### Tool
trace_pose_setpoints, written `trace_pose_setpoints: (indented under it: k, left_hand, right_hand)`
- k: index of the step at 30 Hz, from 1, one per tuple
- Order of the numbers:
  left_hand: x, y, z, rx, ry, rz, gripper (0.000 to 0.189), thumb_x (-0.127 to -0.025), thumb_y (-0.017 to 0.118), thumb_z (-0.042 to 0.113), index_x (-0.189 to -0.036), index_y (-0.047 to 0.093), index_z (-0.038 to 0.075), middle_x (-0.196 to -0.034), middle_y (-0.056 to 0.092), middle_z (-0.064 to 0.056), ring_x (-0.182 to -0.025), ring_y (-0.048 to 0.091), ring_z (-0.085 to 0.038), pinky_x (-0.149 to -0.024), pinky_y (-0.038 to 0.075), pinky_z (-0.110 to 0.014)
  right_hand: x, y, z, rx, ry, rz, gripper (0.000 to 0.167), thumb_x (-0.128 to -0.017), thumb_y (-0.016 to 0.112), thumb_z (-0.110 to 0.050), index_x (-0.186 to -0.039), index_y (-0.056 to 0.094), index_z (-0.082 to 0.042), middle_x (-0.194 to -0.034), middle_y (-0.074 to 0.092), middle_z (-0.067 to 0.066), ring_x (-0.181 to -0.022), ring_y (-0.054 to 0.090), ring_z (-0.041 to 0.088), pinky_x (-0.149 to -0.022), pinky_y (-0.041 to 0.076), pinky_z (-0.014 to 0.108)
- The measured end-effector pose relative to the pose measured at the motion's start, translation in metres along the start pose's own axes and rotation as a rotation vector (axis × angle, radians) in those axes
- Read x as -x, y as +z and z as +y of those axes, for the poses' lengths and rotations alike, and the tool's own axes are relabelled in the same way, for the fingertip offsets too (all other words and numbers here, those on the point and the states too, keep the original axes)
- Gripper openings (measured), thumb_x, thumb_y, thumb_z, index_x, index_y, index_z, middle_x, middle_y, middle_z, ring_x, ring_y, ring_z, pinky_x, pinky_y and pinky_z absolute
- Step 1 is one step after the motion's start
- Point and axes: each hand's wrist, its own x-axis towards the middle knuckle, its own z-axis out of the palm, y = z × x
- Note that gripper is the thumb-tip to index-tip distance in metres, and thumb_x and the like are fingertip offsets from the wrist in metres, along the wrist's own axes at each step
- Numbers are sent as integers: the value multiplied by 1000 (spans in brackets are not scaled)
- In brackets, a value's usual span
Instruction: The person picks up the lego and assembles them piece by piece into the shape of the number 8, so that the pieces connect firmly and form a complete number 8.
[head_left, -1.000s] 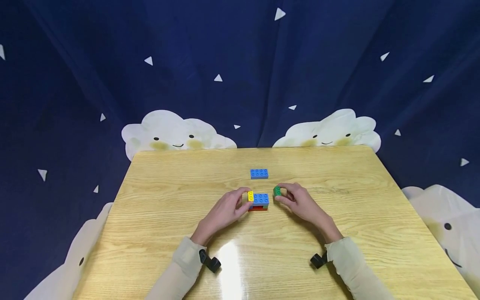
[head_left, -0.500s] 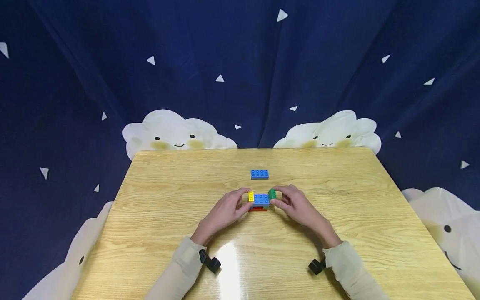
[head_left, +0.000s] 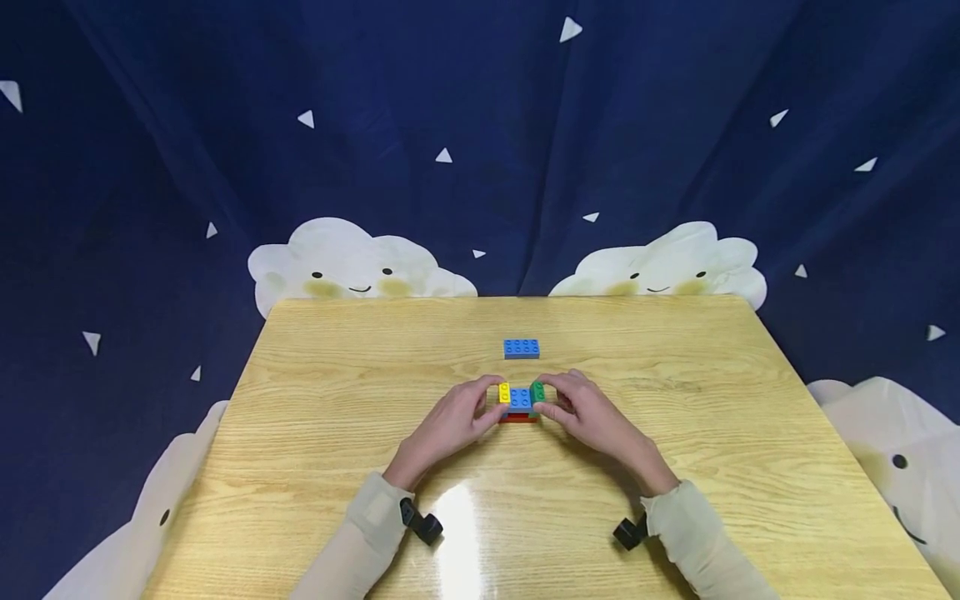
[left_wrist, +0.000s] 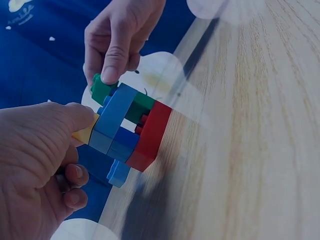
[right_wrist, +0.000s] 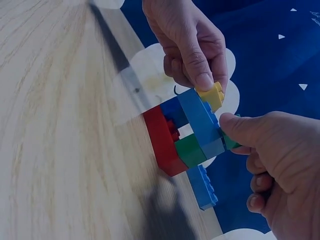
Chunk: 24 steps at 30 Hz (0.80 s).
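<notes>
A small stack of toy building bricks stands mid-table. Its base is a red brick; on that sit a dark blue brick at the left end and a green brick at the right, with a gap between. A longer blue brick bridges both. With thumb and fingers, my left hand pinches a yellow brick on the bridge's left end. My right hand pinches a second green brick at the right end; whether it is pressed fully down I cannot tell.
Behind the stack, a separate blue brick lies on the wooden table. A dark blue curtain with white triangles and clouds hangs beyond the table's back edge. Black wrist cameras sit at both cuffs.
My right hand has brought the green brick leftward, from beside the stack onto the right end of the blue bridging brick. The left hand stays at the yellow brick.
</notes>
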Motion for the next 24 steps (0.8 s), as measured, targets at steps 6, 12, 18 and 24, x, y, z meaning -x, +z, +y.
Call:
trace_pose_setpoints:
  k: [6, 12, 18, 24]
  left_hand:
    - [0, 1, 0, 10, 16, 11, 43, -103, 69, 26, -140, 61, 6, -67, 47, 6, -55, 37, -4, -52, 33, -23]
    - [1, 2, -2, 41, 7, 8, 45, -103, 69, 26, -141, 60, 5, -68, 47, 6, -56, 37, -5, -53, 33, -22]
    - [2, 3, -2, 22, 0, 14, 46, -103, 69, 28, -142, 59, 5, -68, 47, 6, -57, 37, -5, -55, 33, -23]
    - [2, 3, 0, 13, -4, 17, 45, -103, 68, 29, -142, 60, 7, -69, 47, 6, -58, 38, -5, -55, 34, -23]
  right_hand:
    - [-1, -1, -1, 21, -28, -9, 30, -99, 74, -30, -124, 70, -14, -74, 47, -10, -75, 43, 12, -65, 39, 28]
    - [-2, 0, -1, 48, -53, -21, 31, -99, 73, -32, -124, 69, -13, -75, 45, -9, -76, 42, 11, -66, 39, 29]
    - [-3, 0, 0, 79, -64, -42, 37, -101, 71, -32, -130, 69, -9, -77, 47, -9, -77, 43, 10, -68, 41, 28]
    - [-3, 0, 2, 63, -48, -65, 47, -101, 72, -28, -138, 65, 0, -79, 48, -8, -77, 44, 11, -69, 42, 28]
